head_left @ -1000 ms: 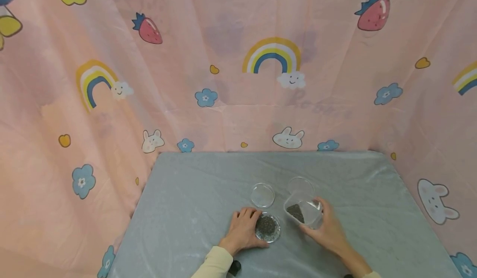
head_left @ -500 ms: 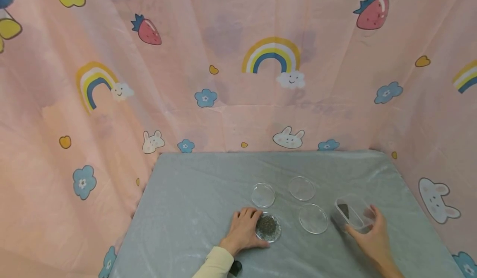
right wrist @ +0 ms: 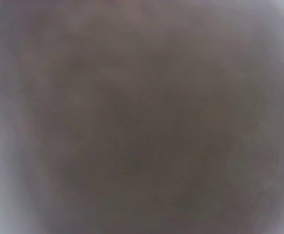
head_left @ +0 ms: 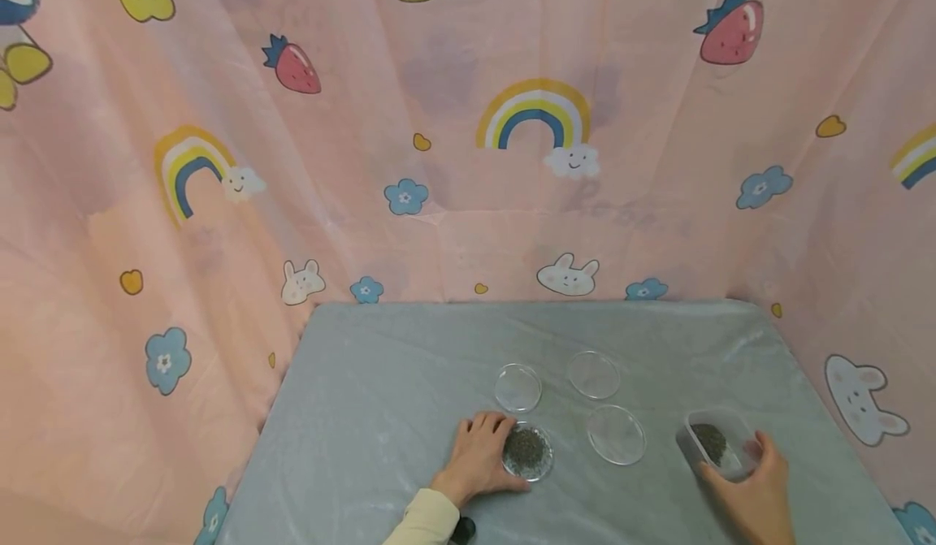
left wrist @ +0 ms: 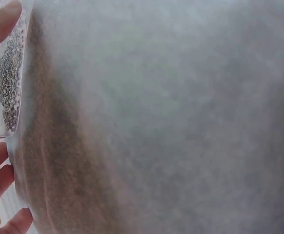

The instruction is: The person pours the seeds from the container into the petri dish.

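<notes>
My left hand (head_left: 478,456) holds a small clear round dish (head_left: 547,467) on the table, thumb at its near side and fingers at its far left. Dark speckled grains (head_left: 525,447) lie in it. In the left wrist view, grains (left wrist: 9,78) show behind clear plastic or glass at the left edge, with a thumb (left wrist: 3,24) above and fingertips (left wrist: 19,220) below. Far to the right, my right hand (head_left: 756,488) grips a clear rectangular plastic box (head_left: 738,454), thumb and fingers on opposite sides. A smaller heap of dark grains (head_left: 708,441) sits inside it.
Three clear round dishes or lids lie beyond and right of the filled dish: one (head_left: 518,388) behind it, another (head_left: 594,375) farther back, a third (head_left: 616,435) between my hands. A grey-blue cloth (head_left: 395,366) covers the table; a printed pink curtain (head_left: 468,236) hangs behind.
My right hand has carried the box right, away from the filled dish, uncovering the round piece between my hands. The box has tipped back more level. My left hand stays put.
</notes>
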